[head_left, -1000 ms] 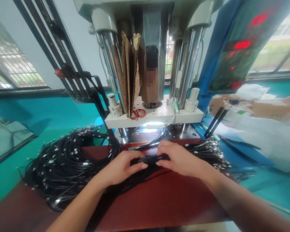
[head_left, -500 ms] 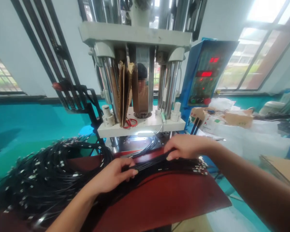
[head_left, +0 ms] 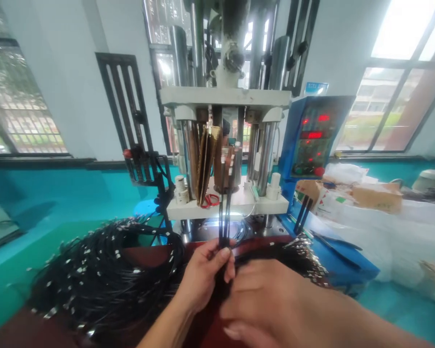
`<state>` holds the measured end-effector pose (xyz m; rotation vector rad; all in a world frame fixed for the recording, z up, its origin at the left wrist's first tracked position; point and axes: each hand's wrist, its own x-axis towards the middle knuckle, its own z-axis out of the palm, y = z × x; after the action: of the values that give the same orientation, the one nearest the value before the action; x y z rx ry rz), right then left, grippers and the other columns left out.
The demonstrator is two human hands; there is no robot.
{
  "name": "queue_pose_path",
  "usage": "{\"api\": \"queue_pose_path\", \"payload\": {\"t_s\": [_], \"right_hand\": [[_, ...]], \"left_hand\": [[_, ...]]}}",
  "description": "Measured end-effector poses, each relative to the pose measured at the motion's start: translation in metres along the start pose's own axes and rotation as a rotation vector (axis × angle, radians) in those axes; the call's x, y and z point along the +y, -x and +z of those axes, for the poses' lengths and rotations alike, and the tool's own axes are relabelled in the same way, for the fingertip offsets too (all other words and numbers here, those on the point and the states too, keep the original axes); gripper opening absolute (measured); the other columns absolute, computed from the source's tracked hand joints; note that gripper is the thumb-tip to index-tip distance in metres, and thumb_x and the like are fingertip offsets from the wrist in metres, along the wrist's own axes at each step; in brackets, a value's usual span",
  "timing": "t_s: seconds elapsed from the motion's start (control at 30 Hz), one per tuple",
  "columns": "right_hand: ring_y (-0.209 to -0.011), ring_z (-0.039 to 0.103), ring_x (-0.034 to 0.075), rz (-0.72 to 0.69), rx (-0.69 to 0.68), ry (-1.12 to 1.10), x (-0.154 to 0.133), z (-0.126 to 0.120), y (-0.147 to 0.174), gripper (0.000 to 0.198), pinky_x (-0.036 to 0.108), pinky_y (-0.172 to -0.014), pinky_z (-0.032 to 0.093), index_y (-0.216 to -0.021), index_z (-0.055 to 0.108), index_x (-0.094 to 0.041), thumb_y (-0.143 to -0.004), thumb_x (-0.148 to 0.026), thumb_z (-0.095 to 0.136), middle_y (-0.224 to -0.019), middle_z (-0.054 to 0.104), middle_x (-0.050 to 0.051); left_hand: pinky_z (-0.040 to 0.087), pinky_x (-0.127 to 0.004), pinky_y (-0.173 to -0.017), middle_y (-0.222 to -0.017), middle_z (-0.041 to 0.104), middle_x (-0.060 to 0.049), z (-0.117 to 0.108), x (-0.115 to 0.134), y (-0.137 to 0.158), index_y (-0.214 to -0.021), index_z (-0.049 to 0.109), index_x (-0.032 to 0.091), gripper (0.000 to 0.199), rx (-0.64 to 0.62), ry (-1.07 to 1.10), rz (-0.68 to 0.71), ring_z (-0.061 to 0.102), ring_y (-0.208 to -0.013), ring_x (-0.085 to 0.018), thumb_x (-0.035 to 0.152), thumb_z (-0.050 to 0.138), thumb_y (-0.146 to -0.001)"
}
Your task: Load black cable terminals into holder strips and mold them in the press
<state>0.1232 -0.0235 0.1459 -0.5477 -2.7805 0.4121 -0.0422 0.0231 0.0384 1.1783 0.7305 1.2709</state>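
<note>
My left hand [head_left: 206, 270] is closed around a few thin black cables [head_left: 224, 212], whose ends stand upright above the fist in front of the press. Close to the camera, my right hand [head_left: 264, 297] is smeared by motion, its fingers bent. It lies just right of and below my left hand, and what it holds, if anything, is hidden. A large heap of black cables with pale connectors [head_left: 105, 275] covers the left of the dark red table. On the right lies another bundle of black cables [head_left: 293, 256], with its connector ends fanned out.
A press [head_left: 226, 99] with steel columns stands straight ahead. Pieces of cardboard [head_left: 205, 169] and red-handled scissors [head_left: 210, 200] rest on its plate. A blue control box [head_left: 322, 135] with red digits is to its right, near white sacks [head_left: 351, 212].
Both hands have left the lying bundle. My left hand now holds a few cables upright, and my right hand has come nearer the camera. The view has shifted.
</note>
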Motion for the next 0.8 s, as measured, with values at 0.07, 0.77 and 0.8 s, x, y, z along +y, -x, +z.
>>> {"api": "queue_pose_path", "payload": {"t_s": [0.07, 0.77, 0.8], "right_hand": [[-0.08, 0.064, 0.015, 0.157, -0.029, -0.135, 0.019, 0.004, 0.01, 0.012, 0.025, -0.076, 0.048, -0.088, 0.071, -0.02, -0.088, -0.023, 0.059, -0.086, 0.073, 0.0], [-0.071, 0.059, 0.014, 0.234, 0.713, -0.795, 0.083, -0.047, -0.052, 0.018, 0.031, -0.069, 0.049, -0.089, 0.069, -0.023, -0.074, -0.032, 0.075, -0.082, 0.066, 0.0], [-0.067, 0.057, 0.013, 0.245, 0.735, -0.774, 0.085, -0.046, -0.051, 0.018, 0.03, -0.064, 0.048, -0.087, 0.069, -0.022, -0.074, -0.034, 0.075, -0.078, 0.065, 0.0]], "left_hand": [[0.037, -0.022, -0.051, -0.067, 0.056, 0.001, -0.004, -0.004, 0.005, -0.106, 0.058, 0.015, 0.029, 0.011, 0.121, 0.024, 0.05, -0.052, -0.009, 0.032, 0.062, -0.084], [0.045, -0.027, -0.057, -0.075, 0.062, -0.003, 0.007, -0.014, 0.013, -0.091, 0.053, 0.015, 0.013, 0.07, 0.118, 0.095, 0.058, -0.06, -0.012, 0.026, 0.058, -0.088], [0.045, -0.027, -0.057, -0.076, 0.062, -0.003, 0.007, -0.014, 0.013, -0.092, 0.053, 0.015, 0.013, 0.073, 0.119, 0.098, 0.058, -0.06, -0.012, 0.027, 0.058, -0.088]]}}
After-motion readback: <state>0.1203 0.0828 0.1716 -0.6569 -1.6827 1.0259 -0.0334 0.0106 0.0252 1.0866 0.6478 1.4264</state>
